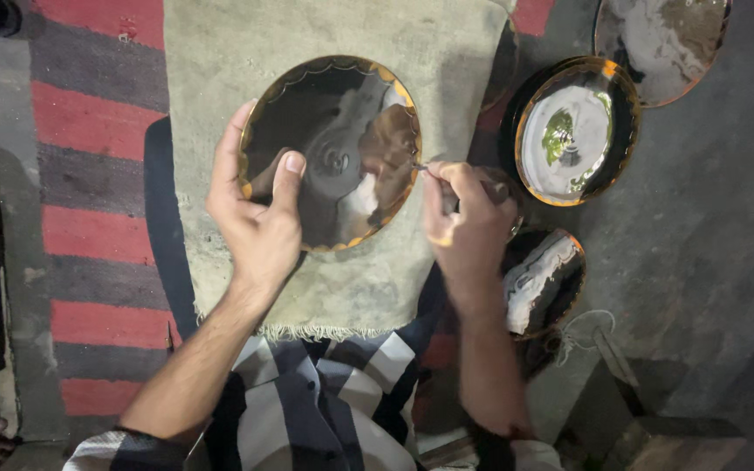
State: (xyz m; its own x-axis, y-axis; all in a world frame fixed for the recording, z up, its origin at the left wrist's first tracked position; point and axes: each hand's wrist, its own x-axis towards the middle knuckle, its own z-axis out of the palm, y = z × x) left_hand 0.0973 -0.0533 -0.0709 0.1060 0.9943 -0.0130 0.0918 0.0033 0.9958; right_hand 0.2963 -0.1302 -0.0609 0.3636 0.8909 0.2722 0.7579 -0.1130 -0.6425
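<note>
A round shiny dark plate point(342, 131) with a scalloped golden rim lies on a beige cloth mat point(246, 44). My left hand point(255, 205) grips its left edge, thumb pressed on the plate's face. My right hand point(464, 218) pinches a thin brush point(422, 167) whose tip touches the plate's right rim.
Similar gold-rimmed plates lie to the right: one point(578, 131) beside the mat, one point(661, 44) at the top right, one point(543, 279) under my right wrist. A red and grey striped rug point(98, 157) is at left. A checked cloth point(307, 401) covers my lap. Grey floor lies at right.
</note>
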